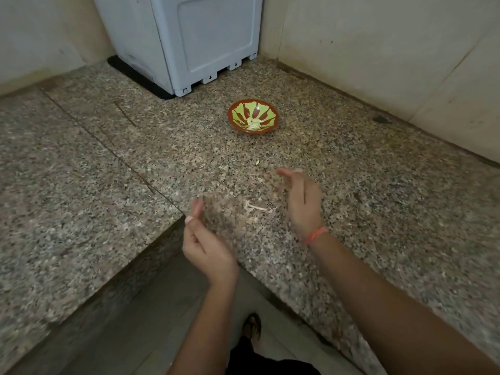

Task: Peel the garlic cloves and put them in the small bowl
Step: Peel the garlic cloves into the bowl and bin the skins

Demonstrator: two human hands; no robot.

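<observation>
Skins (257, 208) are lying on the counter (135, 131) between the left hand (208, 247) and right hand (300, 204), each grip released, holding nothing; peeled cloves (253, 123) are sitting in the small bowl (266, 110). Brushing carelessly is risking flicking skins in.

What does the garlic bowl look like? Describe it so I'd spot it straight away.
Find the big grey appliance in the back corner of the speckled granite counter. Just in front of it, to the right, sits a small bowl holding pale peeled cloves. It is the only colourful thing there: red-brown with bright green petal-like stripes.
</observation>
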